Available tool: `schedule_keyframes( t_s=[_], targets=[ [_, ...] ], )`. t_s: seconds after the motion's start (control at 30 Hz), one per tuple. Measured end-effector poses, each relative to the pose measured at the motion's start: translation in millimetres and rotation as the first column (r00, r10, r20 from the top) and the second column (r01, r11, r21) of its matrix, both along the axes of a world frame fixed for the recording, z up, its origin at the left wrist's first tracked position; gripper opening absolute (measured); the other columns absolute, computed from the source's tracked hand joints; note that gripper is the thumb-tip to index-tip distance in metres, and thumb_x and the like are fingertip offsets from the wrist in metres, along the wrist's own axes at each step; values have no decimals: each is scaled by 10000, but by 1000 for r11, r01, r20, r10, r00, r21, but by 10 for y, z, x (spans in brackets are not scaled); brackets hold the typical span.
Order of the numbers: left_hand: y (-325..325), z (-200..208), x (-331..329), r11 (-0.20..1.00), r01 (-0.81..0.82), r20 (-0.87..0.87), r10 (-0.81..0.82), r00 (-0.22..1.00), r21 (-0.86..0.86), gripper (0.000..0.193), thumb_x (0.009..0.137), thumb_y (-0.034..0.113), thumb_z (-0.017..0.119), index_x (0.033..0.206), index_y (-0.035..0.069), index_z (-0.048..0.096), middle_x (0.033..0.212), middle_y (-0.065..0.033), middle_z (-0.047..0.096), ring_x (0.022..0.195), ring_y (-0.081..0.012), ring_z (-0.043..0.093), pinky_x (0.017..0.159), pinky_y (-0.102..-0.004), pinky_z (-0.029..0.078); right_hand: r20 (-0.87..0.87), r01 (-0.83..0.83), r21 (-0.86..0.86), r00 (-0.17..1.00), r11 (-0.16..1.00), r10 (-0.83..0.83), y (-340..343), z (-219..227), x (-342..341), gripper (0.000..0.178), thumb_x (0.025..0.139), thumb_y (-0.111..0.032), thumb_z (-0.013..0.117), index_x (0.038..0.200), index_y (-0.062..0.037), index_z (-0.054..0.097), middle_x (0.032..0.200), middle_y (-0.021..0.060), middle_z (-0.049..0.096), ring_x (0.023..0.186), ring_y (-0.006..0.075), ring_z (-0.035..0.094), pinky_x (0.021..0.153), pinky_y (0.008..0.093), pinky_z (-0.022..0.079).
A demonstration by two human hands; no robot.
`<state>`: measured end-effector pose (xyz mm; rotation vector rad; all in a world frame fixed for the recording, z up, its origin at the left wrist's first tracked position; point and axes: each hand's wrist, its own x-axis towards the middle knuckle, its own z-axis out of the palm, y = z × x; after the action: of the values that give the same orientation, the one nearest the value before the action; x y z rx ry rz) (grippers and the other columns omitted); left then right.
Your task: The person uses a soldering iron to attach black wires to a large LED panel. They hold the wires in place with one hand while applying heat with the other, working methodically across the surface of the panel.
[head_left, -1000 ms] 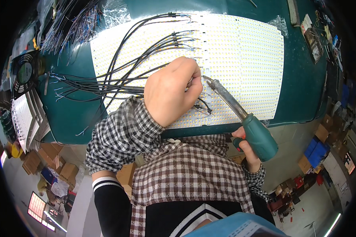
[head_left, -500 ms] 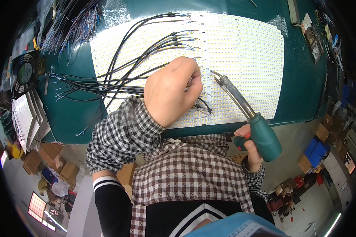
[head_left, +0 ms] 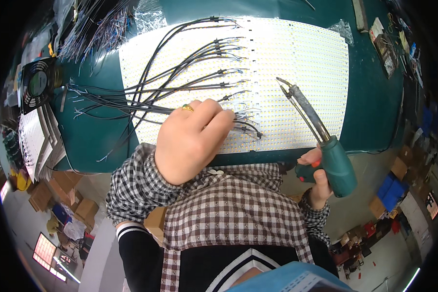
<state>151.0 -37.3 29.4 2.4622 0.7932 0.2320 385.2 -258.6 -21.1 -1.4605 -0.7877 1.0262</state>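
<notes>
A large white LED panel sheet (head_left: 301, 58), dotted with rows of small yellow chips, lies on the green table. Black cables (head_left: 155, 73) with stripped, thin wire ends run across its left half, several of them ending along the panel's middle strip. My left hand (head_left: 194, 141) is closed over the lower cables, a ring on one finger. Its fingertips are hidden, so what they pinch does not show. In my right hand (head_left: 320, 187) is a green-handled soldering gun (head_left: 338, 165) with a red trigger. Its tip is raised up and to the left, over the panel.
A black fan (head_left: 36, 85) stands at the left edge, above a stack of white panel sheets (head_left: 41, 141). Bundles of loose thin wires (head_left: 95, 29) lie at the far left. At the far right is a worn metal box (head_left: 383, 46). Cardboard boxes (head_left: 85, 211) sit below the table.
My left hand has moved down and left, uncovering cable ends on the middle strip. The soldering gun has shifted right, its tip going up and away from the strip.
</notes>
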Motion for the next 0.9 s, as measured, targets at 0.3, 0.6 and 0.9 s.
schedule_keyframes(
  t_s=[0.3,0.6,0.9],
  targets=[
    [106,-144,351,1000,-7,93,5,996,15,202,825,78,789,993,60,678,905,-110,694,742,-304,670,653,-389,539,9,-31,62,999,998,30,17,-6,39,678,971,-358,668,1386,151,497,1021,188,666,878,273,682,753,393,600],
    [296,-151,275,980,94,74,-82,994,-175,116,863,23,739,958,33,673,881,-113,673,758,-299,676,675,-369,543,1,36,44,999,998,-36,-6,-18,8,672,956,-410,674,1311,146,544,990,195,666,853,270,679,751,384,592],
    [145,-192,365,974,-114,50,125,991,-194,80,859,26,738,902,45,674,849,-98,646,770,-289,665,662,-358,534,26,87,19,996,996,-87,-30,24,-19,653,952,-435,662,1268,131,585,1026,204,669,888,280,691,757,378,602]
  ],
)
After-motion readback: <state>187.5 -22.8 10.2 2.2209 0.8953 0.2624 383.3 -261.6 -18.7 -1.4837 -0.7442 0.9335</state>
